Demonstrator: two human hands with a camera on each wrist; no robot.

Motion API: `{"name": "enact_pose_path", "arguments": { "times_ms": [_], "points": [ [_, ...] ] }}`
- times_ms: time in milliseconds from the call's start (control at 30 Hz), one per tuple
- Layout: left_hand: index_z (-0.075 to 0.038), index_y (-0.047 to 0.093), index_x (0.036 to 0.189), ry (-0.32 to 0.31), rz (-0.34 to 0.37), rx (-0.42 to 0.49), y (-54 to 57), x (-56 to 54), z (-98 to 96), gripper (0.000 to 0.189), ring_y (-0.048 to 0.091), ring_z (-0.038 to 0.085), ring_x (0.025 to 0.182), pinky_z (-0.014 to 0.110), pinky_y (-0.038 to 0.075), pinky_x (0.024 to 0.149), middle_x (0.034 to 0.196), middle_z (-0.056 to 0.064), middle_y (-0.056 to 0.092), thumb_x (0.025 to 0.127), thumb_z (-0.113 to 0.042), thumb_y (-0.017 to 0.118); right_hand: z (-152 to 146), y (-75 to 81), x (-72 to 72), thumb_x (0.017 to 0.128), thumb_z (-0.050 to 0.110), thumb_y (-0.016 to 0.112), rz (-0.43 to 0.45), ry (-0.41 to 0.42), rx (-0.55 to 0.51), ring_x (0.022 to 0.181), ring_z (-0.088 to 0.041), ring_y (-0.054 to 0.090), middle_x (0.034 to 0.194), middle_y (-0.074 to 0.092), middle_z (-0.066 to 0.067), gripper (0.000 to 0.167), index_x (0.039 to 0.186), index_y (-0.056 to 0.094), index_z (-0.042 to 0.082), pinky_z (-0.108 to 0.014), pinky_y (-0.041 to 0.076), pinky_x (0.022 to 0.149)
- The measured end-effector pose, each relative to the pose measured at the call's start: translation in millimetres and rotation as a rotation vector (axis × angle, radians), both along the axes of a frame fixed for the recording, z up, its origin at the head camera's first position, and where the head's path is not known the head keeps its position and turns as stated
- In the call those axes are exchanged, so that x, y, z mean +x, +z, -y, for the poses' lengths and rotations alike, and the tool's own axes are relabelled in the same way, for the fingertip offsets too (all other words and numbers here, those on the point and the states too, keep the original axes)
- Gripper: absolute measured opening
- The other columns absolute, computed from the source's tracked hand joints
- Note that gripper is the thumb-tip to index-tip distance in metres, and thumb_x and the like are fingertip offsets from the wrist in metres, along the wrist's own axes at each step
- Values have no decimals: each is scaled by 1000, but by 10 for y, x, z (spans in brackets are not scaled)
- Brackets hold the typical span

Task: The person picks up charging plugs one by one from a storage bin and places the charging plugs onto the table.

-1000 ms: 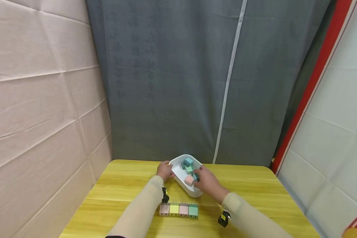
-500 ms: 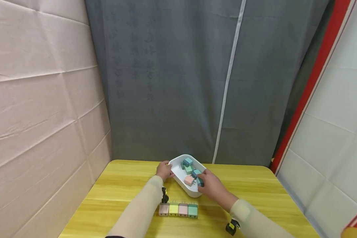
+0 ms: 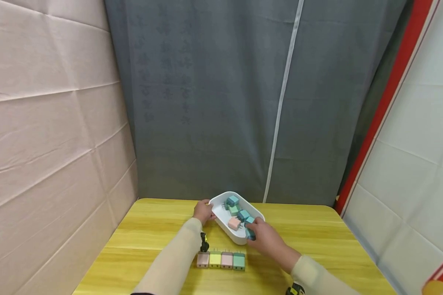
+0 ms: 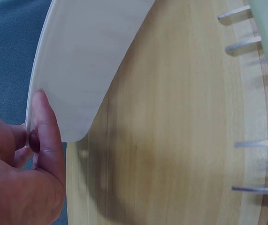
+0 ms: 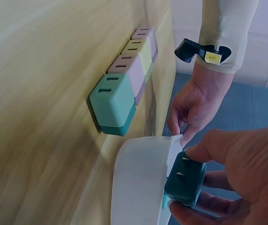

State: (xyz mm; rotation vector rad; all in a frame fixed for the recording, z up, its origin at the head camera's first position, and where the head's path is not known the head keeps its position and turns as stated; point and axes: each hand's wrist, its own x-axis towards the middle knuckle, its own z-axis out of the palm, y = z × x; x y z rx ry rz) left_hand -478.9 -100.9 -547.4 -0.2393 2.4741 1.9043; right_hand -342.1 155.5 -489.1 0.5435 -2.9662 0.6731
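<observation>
My left hand (image 3: 203, 212) grips the rim of a white plastic bin (image 5: 138, 183) at its left end, thumb and fingers on either side of the wall. My right hand (image 3: 268, 242) pinches a dark teal plug adapter (image 5: 185, 180) at the bin's near right edge. In the right wrist view, two metal prongs show on its face. Inside the bin lie a pink plug adapter (image 3: 234, 223), a green one (image 3: 234, 210) and several blue-teal ones (image 3: 233, 200).
In front of the bin several plug adapters stand side by side in a row: pink (image 3: 203, 260), yellow (image 3: 215, 260), another pink, and green (image 3: 238, 261). Their prongs point toward the bin. The yellow wooden table (image 3: 162, 221) ends at a grey curtain (image 3: 206, 123).
My right hand has shifted rightward and nearer to me, the teal plug adapter in its fingers, uncovering more adapters in the bin. My left hand has stayed on the rim.
</observation>
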Motion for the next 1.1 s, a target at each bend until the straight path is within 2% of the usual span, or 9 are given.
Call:
{"name": "enact_pose_path", "arguments": {
  "times_ms": [133,400,600,867,1100],
  "points": [
    [5,57,154,-5,-6,-11,19,29,1,41,65,15,66,33,68,71,101,22,71,117,-11,55,-20,-12,52,89,14,92,-7,28,6,86,-18,54,109,58,-7,51,136,76,-1,-33,54,71],
    [4,56,156,8,16,-14,57,55,-13,42,64,16,67,37,69,78,99,22,70,117,-12,56,-49,-18,122,91,15,91,30,43,1,87,-18,54,106,56,-6,52,137,75,-2,-31,52,69],
    [4,56,156,2,11,-8,36,51,-7,42,66,16,68,34,69,74,108,26,71,117,-12,56,-68,-39,142,89,15,92,7,63,1,85,-17,54,103,56,-4,49,132,78,-1,-30,51,68],
    [4,57,155,5,13,-3,33,32,-4,41,62,13,62,32,68,69,86,16,65,117,-11,56,-71,-57,200,85,15,91,-34,97,1,81,-15,52,98,55,-2,43,124,80,-1,-28,50,66],
    [5,57,154,-2,6,-10,58,50,-3,41,61,14,62,32,68,68,82,14,63,116,-10,56,-71,-66,248,84,16,91,-57,117,11,79,-13,50,97,55,0,41,121,81,1,-27,48,65]
  ]
}}
